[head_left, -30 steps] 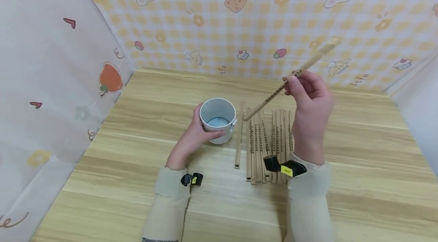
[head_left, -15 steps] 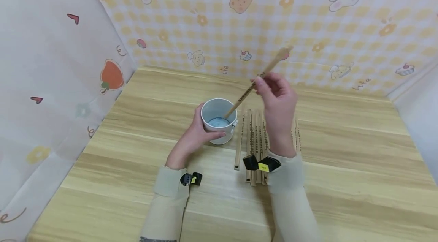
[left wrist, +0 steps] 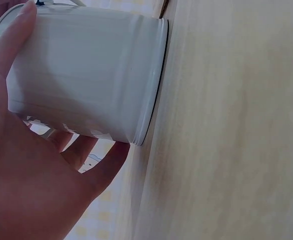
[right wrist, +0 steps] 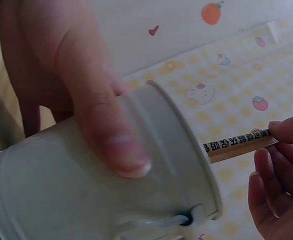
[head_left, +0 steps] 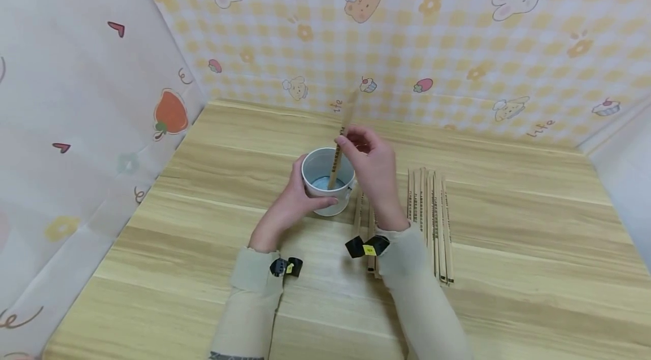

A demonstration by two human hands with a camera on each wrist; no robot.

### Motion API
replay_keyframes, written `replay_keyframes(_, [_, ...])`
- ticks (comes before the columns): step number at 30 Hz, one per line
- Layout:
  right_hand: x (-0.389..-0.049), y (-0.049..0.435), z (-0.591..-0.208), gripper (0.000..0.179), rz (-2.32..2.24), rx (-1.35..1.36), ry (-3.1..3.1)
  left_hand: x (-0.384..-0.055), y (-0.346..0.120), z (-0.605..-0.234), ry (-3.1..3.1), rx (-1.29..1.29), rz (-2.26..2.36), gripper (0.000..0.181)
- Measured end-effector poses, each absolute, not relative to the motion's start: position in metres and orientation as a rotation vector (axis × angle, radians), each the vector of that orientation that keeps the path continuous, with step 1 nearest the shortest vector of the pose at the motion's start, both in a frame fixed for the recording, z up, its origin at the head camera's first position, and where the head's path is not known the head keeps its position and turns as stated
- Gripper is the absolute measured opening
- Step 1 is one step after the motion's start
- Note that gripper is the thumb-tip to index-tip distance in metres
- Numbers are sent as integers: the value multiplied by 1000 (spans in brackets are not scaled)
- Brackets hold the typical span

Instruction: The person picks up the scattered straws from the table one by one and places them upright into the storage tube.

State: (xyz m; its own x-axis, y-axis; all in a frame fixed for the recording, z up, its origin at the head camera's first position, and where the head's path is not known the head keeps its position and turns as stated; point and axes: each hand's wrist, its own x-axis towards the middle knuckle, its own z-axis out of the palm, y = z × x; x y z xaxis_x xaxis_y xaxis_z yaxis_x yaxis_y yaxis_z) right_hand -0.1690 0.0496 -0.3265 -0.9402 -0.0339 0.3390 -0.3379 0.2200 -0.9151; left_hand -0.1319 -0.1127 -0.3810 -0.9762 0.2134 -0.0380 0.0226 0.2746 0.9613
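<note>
A small white pail point(head_left: 342, 203) stands upright on the wooden table. My left hand point(head_left: 285, 207) grips it from the left, thumb along the near side and the other fingers round the back, as the left wrist view shows on the pail wall point(left wrist: 86, 65). Between thumb and fingers my right hand point(head_left: 373, 170) pinches a paper-wrapped straw point(right wrist: 236, 146) with printed characters. The straw leans slightly, its lower end inside the pail and its upper end above the rim. Several more wrapped straws point(head_left: 429, 224) lie side by side to the right, some hidden under my right forearm.
A yellow checked wall covering point(head_left: 386, 43) with cartoon prints rises behind the wooden table point(head_left: 529, 235). A white printed sheet point(head_left: 91, 89) borders the left side. The pail's handle joint point(right wrist: 186, 217) shows near its rim.
My right hand has moved left and down from above the straws, bringing the pinched straw into the pail's mouth. My left hand keeps its grip on the pail.
</note>
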Motion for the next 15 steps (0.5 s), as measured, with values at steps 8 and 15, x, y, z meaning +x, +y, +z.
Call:
replay_keyframes(8, [-175, 46, -344, 23, 1705, 347, -2384, -132, -113, -381, 2373, 253, 1784, 99])
replay_keyframes(15, [-179, 41, -351, 18, 1605, 378, -2439, -132, -113, -380, 2381, 255, 1787, 99])
